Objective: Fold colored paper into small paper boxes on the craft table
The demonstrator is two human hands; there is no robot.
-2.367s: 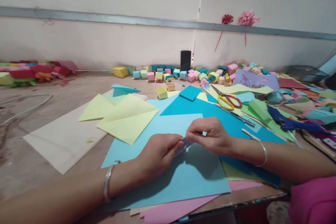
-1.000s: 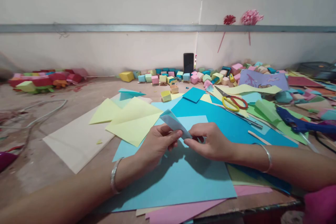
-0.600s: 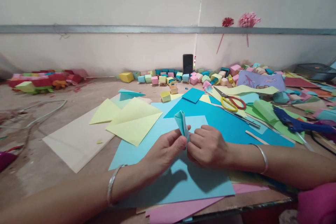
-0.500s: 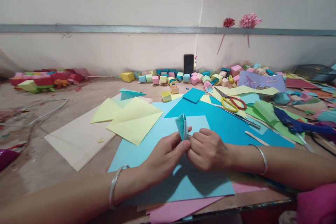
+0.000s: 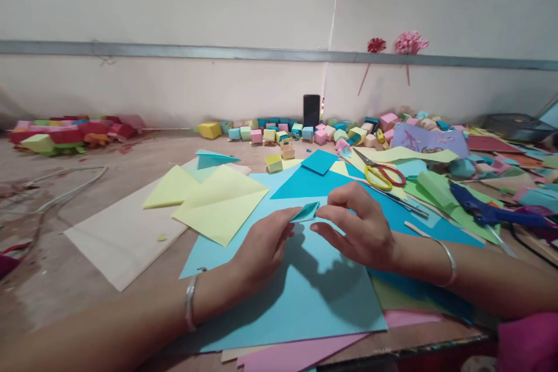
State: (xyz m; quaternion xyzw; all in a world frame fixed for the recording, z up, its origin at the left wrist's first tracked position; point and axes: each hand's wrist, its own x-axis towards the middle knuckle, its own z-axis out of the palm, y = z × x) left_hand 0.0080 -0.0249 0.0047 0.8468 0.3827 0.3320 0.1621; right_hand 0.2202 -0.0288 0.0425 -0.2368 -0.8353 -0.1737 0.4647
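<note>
My left hand [image 5: 264, 244] pinches a small folded light-blue paper piece [image 5: 306, 211] at its left end, a little above a large light-blue sheet [image 5: 305, 296]. My right hand [image 5: 360, 226] hovers just right of the piece with fingers curved and apart, the index fingertip close to its right tip. I cannot tell whether that fingertip touches it. Both wrists carry a silver bangle.
Folded yellow sheets [image 5: 218, 200], a darker blue sheet [image 5: 314, 181] and a pink sheet [image 5: 296, 351] lie around. Red-and-yellow scissors [image 5: 381, 173] and a blue glue gun [image 5: 483, 209] lie to the right. Several small paper cubes [image 5: 279, 131] and a black phone [image 5: 311, 109] line the wall.
The folded piece stood upright between both hands; now it lies more level in my left fingers. My right hand has opened and lifted away from it.
</note>
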